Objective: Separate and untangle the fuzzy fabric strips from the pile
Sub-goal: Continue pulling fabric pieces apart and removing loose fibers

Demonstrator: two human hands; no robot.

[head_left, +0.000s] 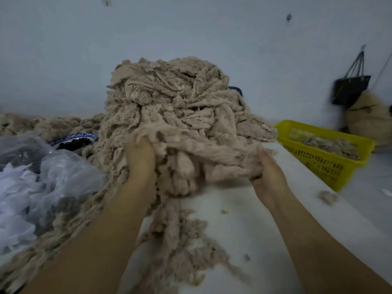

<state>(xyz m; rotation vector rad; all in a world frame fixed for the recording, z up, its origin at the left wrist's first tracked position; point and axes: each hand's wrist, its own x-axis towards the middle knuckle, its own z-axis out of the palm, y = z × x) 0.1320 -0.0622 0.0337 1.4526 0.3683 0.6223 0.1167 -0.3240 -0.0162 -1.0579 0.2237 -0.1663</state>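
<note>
1. Strips (197,118) of beige fuzz make up the pile (169,85), a tall tangled heap standing just beyond both hands on the table (244,211).
2. My left hand (141,158) is dug into a clump (207,153) at the pile's near foot. The fingers are curled into the fuzz and hidden by it, and I read that as a firm grip.
3. My right hand (269,168) grips the clump's other end, thumb along the top and fingers curled underneath. The clump spans from one hand to the other, touching the pile behind it.
4. More strips trail from under the left hand back toward me across the table.
5. Handling, as I judge it:
   - Soft and limp, so nothing will keep its shape once lifted.
   - Each strip looks light, but the fuzzy faces will likely cling to one another and drag neighbours along.
   - Nothing here is fragile, though it sheds: a fluff tuft (327,197) lies outward of the right hand.
6. Where I would take hold: pinch one strip by a free end or flat edge close to the fingers, not a handful from the middle. Then draw it out slowly while the other hand pins the rest down.
7. A yellow basket (326,164) with some strips in it sits outward of the right hand. A plastic bag (63,172) lies outward of the left hand.
</note>
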